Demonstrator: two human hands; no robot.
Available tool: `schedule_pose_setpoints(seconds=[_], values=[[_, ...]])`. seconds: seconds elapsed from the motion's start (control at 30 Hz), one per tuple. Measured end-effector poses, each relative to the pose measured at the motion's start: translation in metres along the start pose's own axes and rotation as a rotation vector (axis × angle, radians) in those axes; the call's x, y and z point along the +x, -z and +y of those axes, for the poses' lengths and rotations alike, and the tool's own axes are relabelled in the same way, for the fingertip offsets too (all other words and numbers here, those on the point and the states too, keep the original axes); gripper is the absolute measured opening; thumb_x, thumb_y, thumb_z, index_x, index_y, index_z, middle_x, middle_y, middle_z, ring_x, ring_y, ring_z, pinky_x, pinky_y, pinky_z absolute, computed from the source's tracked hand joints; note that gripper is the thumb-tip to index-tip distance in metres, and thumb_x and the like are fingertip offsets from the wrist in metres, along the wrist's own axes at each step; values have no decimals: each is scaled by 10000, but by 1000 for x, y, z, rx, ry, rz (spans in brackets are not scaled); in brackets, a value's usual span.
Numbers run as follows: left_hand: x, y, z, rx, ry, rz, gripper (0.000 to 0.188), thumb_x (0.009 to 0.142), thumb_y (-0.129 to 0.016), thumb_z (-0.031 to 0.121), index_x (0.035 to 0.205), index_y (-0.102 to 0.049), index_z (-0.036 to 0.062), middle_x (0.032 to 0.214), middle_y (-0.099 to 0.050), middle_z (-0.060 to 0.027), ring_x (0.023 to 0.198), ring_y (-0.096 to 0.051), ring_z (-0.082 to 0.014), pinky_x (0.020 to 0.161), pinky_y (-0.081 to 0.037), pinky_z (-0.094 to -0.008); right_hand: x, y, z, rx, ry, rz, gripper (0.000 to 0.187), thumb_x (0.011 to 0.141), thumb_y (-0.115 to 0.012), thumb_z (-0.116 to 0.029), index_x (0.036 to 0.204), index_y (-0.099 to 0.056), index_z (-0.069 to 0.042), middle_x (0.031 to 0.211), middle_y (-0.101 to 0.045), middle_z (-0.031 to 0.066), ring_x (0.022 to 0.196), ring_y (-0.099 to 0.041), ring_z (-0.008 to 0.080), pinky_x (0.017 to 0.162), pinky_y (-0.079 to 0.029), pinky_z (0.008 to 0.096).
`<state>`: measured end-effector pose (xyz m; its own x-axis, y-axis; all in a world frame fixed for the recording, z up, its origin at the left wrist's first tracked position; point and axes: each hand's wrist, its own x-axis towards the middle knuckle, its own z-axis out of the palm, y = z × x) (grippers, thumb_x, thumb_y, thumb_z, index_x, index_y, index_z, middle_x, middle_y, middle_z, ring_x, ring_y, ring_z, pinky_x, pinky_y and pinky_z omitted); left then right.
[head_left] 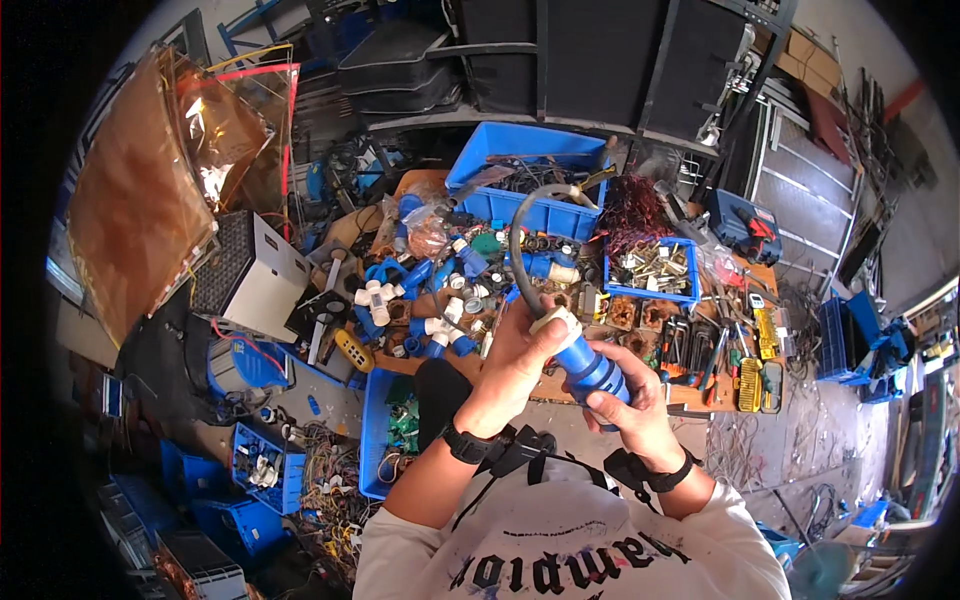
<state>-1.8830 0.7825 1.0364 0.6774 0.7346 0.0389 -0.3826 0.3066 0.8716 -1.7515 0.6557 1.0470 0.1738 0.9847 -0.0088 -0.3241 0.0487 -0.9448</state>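
Note:
Above the bench's near edge I hold a blue industrial plug (592, 368) with a white collar nut (558, 322) at its upper end. A thick grey cable (516, 245) leaves the nut and arches up and away toward the far side of the bench. My left hand (508, 368) is closed round the nut end and the start of the cable. Lower down, my right hand (638, 412) grips the blue body, thumb on the near side. Past my hands lies a pile of blue and white connector parts, among them a white tee-shaped piece (375, 300).
A large blue bin (568, 220) of metal pieces stands at the bench's far side. Right of it sits a blue tray (652, 294) of small metal parts. Pliers and screwdrivers (688, 345) lie at the right, a yellow handheld device (353, 350) at the left. Wires litter the floor.

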Motion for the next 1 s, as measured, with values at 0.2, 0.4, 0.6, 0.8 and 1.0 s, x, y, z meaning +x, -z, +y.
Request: schedule_pose_setpoints(seconds=[0.2,0.4,0.6,0.8,1.0], values=[[0,-8,20,-175,2,-336,735,823,-742,324,1392,-403,6,1271,-571,-169,1242,-519,-264,969,-452,-362,2,13,1,342,-97,-87,550,882,-687,-202,1341,-455,-8,962,-668,172,551,-567,126,489,-449,223],[3,7,4,-27,-57,-214,626,810,-774,277,1280,-459,6,1184,-633,-191,1098,-622,-257,876,-515,-331,2,10,-1,300,-87,-108,579,874,-700,-227,1350,-452,-11,961,-667,172,545,-567,124,480,-445,224],[6,-10,4,14,-76,-78,530,858,-731,264,1235,-454,16,1069,-602,-104,1116,-609,-267,938,-493,-368,2,12,0,247,-60,-69,580,869,-708,-235,1344,-462,-12,963,-666,167,547,-570,124,473,-437,223],[4,-7,15,-68,37,-360,664,863,-712,286,1377,-392,12,1308,-543,-232,1195,-566,-297,934,-498,-367,4,19,-3,405,-147,-155,556,882,-696,-279,1302,-474,9,978,-664,161,549,-568,124,474,-451,222],[5,6,0,-57,24,-294,587,863,-709,188,1347,-430,9,1193,-613,-195,1131,-607,-337,846,-564,-370,7,20,-10,329,-208,-211,521,888,-691,-282,1278,-483,-5,1012,-675,134,608,-584,108,522,-475,223]])
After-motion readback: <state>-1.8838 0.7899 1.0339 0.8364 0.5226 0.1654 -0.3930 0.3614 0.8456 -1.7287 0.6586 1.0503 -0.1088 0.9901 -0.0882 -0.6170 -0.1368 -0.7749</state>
